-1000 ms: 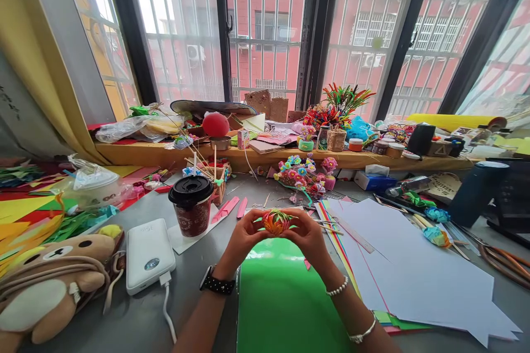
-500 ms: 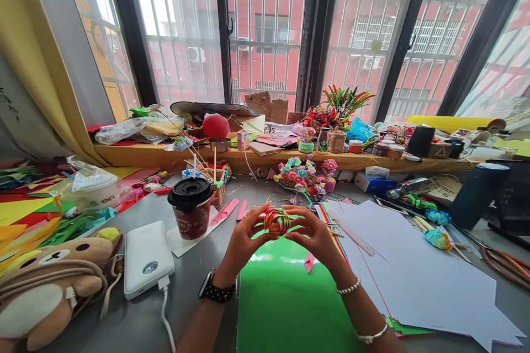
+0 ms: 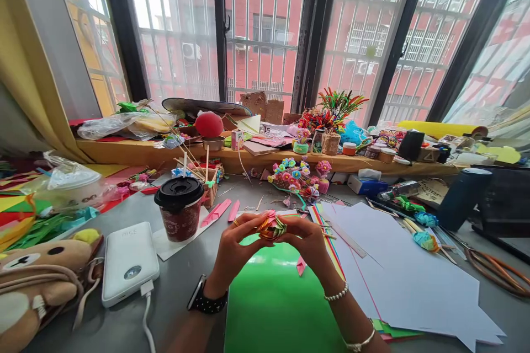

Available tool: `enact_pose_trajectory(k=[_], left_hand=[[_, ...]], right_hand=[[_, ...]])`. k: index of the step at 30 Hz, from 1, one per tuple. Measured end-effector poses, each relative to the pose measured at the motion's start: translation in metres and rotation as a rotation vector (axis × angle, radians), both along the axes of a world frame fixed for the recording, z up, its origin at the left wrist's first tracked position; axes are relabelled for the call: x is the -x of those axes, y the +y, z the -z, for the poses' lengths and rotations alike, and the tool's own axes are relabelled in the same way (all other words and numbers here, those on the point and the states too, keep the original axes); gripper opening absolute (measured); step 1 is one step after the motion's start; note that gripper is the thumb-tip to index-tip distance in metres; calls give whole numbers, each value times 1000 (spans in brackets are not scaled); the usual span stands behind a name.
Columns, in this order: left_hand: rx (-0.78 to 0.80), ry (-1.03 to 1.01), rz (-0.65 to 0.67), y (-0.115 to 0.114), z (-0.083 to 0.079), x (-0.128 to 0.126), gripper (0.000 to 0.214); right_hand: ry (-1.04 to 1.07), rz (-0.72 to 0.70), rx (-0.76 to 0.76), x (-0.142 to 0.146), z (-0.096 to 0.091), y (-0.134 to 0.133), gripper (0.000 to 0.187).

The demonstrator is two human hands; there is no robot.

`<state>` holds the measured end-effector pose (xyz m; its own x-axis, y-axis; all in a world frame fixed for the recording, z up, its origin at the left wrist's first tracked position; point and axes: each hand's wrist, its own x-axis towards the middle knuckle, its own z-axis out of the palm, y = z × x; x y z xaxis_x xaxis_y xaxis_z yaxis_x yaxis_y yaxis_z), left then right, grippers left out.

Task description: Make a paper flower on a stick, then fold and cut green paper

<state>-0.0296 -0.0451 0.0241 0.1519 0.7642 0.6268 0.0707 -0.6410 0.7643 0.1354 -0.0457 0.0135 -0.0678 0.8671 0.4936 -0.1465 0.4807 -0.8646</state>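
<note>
Between my fingertips is a small ball of folded paper [image 3: 272,227] in orange, pink and green. My left hand [image 3: 236,248] grips its left side, thumb below and fingers above. From the right, my right hand [image 3: 308,242] pinches it in the same way. Both hands hold it above the far end of a glossy green board [image 3: 281,303]. A folded pink paper piece [image 3: 301,266] lies near my right wrist, and more pink folded strips [image 3: 217,212] rest to the left beyond my left hand.
At left stand a lidded coffee cup [image 3: 179,215], a white power bank [image 3: 130,265] with its cable, and a plush bear [image 3: 45,276]. White paper sheets [image 3: 406,265] and a ruler [image 3: 345,237] lie at right. Paper flowers [image 3: 296,176] stand behind my hands; a dark bottle [image 3: 464,198] is far right.
Both hands have closed more tightly around the paper ball, and its pink part now shows on top. The camera view has turned slightly, shifting the scene to the left.
</note>
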Motion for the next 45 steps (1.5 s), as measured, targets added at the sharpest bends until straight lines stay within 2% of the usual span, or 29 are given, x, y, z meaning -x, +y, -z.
enact_pose_trajectory(k=[5,11,16,21,24,27,29,32,35,40,45], left_hand=[[-86,30,-78,1,-1,-1,38],[-68,55,-57,4,3,-3,36],[-102,82,-110,7,6,0,35],[-174,116,-136,12,11,4,36],[-229,174,-136,13,14,3,37],[-371,343,-177,12,15,-3,33],[-460,471,-240,11,15,-7,30],[-509,616,-326,8,15,-10,39],[-491,669,-340,6,16,-9,54],[-430,631,-370,8,19,-5,42],[-416,633,-384,11,23,-5,37]], right_hand=[[31,36,23,3,2,1,30],[91,80,41,8,9,3,27],[129,25,69,8,9,4,28],[137,-124,81,6,7,5,42],[364,-285,147,12,6,2,45],[617,-496,315,21,7,-1,50],[729,-565,425,25,9,-1,48],[857,-452,559,23,12,3,29],[1010,-301,624,15,12,10,17],[1224,-166,677,1,10,17,24],[1257,-132,693,-1,11,20,25]])
